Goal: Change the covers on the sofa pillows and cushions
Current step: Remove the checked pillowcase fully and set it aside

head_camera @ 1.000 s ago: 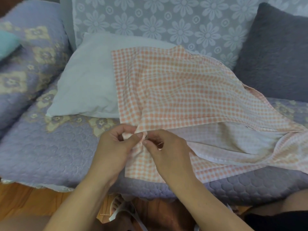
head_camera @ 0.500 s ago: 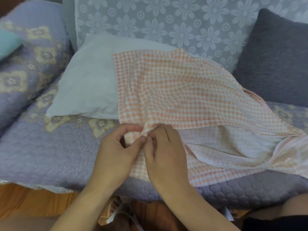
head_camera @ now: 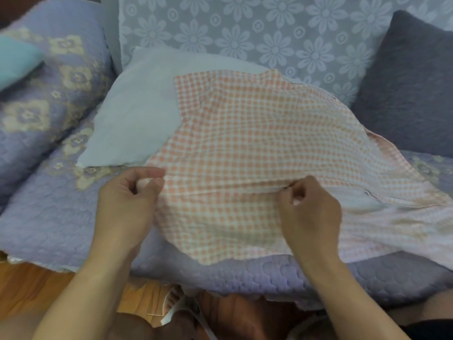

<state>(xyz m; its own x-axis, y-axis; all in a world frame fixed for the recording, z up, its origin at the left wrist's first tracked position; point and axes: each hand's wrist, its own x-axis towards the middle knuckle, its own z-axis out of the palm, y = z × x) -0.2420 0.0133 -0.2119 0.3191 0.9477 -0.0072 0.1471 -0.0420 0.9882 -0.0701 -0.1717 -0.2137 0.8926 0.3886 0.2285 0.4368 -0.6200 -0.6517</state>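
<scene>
Two hands pinch gingham cover (head_camera: 257,133) edge: left hand (head_camera: 127,200), right hand (head_camera: 308,212). Cover drapes over white pillow (head_camera: 137,114) on sofa. Advice: keep edge taut, pull evenly.

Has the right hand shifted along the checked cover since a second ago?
Yes. The right hand has slid rightward along the checked cover, away from the left hand and toward the dark grey cushion.

A home living room (quilted sofa (head_camera: 61,217), cushions (head_camera: 411,84), wooden floor (head_camera: 29,288)).
</scene>
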